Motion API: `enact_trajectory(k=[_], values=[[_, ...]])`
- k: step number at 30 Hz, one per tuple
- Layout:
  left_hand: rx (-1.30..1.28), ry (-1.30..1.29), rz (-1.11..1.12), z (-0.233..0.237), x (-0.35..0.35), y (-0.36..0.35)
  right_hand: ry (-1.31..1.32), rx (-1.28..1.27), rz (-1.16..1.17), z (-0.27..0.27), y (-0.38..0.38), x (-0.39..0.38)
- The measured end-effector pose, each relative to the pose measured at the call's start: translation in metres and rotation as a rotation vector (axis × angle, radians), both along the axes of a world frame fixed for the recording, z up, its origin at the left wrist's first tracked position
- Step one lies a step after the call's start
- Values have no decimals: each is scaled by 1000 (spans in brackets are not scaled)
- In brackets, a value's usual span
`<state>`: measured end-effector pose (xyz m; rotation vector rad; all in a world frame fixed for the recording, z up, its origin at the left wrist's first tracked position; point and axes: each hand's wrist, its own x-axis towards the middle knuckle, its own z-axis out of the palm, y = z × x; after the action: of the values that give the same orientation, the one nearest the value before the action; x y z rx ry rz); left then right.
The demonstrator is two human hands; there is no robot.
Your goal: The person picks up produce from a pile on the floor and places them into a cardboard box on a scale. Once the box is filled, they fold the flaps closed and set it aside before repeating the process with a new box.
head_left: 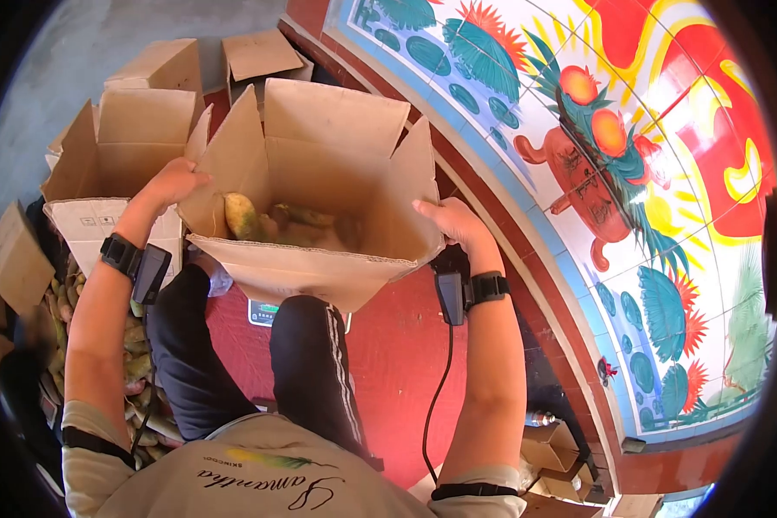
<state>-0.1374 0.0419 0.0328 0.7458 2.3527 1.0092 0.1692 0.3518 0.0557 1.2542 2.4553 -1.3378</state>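
Observation:
An open cardboard box (302, 268) is in front of my knees, its flaps standing up. Inside lie a few long root vegetables (243, 216), yellowish and green, toward the left and back; their exact kind is hard to make out. My left hand (178, 180) is closed on the box's left upper edge. On the opposite side, my right hand (454, 221) has its fingers wrapped over the right edge, with the fingertips partly hidden. Below the box, part of a weighing scale (262, 312) shows, mostly covered by the box and my knee.
More open cardboard boxes (142, 129) stand at the left and back. A heap of root vegetables (138, 363) lies left of my leg. A red floor (406, 363) spreads beneath me, and a painted tile wall (535, 112) curves along the right. Small cartons (552, 449) sit at lower right.

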Motion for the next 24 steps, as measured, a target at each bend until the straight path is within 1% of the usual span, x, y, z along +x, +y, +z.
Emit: enact_trajectory(k=[2,7,11,13,14,16,17,19,23,24], values=[[-3,-3,3,-2,1,1,24,-27,-1,-2,2,2],[31,-4,-11,-11,-1,2,37,19,-39,-11,5,7],[38,-8,-10,-4,13,3,20,13,-15,-25,17,13],[41,65,-56,-3,19,2,111,79,59,-36,21,18],[40,65,-60,-5,19,0,111,78,55,-37,20,21],[33,97,-61,-12,17,-4,114,255,96,-42,16,26],[32,100,-60,-14,18,-6,116,254,97,-39,10,28],[34,135,-80,-17,22,-13,12,433,154,-25,-8,34],[55,177,-71,-16,38,-23,17,442,139,-23,-26,46],[56,244,-98,-18,38,-25,29,484,134,-29,-27,48]])
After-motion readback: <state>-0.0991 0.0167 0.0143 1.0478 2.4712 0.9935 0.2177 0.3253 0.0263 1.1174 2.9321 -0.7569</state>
